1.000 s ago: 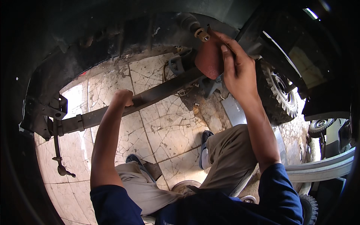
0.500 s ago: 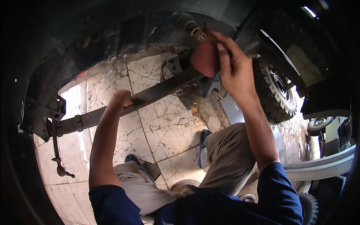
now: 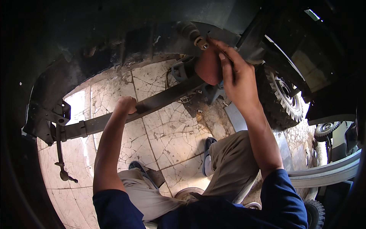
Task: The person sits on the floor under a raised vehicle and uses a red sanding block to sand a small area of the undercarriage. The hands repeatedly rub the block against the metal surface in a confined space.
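Up under a dark vehicle body [image 3: 137, 40], my right hand [image 3: 241, 78] pinches a reddish-brown piece of sandpaper [image 3: 208, 68] between thumb and fingers. The sandpaper hangs bent beside a brass-coloured metal fitting [image 3: 202, 43], and its far side is hidden. My left hand [image 3: 126, 105] is closed at a long dark metal beam [image 3: 167, 97] that runs across from lower left to upper right. The fingers of that hand curl over the beam's edge, partly out of sight.
A jack-like stand [image 3: 181, 70] is near the beam's far end. A metal rod [image 3: 61, 164] hangs at the left end. On the right are a toothed wheel [image 3: 284, 93], a pale curved metal strip [image 3: 331, 171] and more tyres. Cracked tiles [image 3: 167, 133] cover the floor.
The whole view has shifted slightly, so the scene sits a little lower. Both hands keep their grips, with only slight movement of the right hand and sandpaper.
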### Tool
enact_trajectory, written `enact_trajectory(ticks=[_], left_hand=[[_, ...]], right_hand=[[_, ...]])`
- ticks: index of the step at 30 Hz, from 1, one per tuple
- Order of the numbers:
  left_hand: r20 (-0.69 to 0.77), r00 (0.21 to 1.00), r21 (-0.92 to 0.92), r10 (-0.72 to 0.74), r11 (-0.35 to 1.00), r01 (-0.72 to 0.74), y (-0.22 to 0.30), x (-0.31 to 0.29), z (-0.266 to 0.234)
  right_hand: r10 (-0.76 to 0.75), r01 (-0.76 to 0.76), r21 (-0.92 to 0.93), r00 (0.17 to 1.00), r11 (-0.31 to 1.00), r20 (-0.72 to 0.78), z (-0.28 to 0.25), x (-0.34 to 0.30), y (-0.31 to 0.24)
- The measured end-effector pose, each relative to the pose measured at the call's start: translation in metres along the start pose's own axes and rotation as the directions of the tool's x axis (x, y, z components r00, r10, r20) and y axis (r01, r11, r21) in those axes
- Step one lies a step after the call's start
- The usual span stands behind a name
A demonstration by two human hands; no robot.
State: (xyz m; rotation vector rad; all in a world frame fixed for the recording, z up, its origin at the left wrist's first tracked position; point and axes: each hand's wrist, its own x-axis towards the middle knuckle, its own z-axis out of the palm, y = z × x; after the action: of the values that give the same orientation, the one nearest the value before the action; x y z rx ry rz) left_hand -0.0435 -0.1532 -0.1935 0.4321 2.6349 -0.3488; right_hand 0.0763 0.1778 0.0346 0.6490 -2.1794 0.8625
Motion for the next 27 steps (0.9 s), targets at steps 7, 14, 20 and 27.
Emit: enact_trajectory(ticks=[7, 14, 20, 27], left_hand=[[-0.075, 0.995, -0.085, 0.068, 0.994, -0.074, 0.025, -0.008, -0.032], [-0.463, 0.791, -0.493, 0.399, 0.626, -0.604, 0.098, -0.078, -0.134], [-0.887, 0.406, -0.452, -0.221, 0.226, -0.863, 0.126, -0.120, -0.169], [-0.938, 0.256, -0.325, -0.232, 0.338, -0.883, 0.141, -0.115, -0.182]], right_hand=[[0.002, -0.002, 0.022, 0.999, 1.000, 0.038, 0.001, 0.002, 0.003], [0.008, -0.013, 0.084, 0.998, 0.996, 0.054, 0.008, 0.001, 0.007], [0.055, -0.065, 0.132, 0.995, 0.989, 0.081, 0.007, -0.001, 0.008], [0.101, -0.114, 0.232, 0.993, 0.966, 0.067, 0.007, 0.002, 0.017]])
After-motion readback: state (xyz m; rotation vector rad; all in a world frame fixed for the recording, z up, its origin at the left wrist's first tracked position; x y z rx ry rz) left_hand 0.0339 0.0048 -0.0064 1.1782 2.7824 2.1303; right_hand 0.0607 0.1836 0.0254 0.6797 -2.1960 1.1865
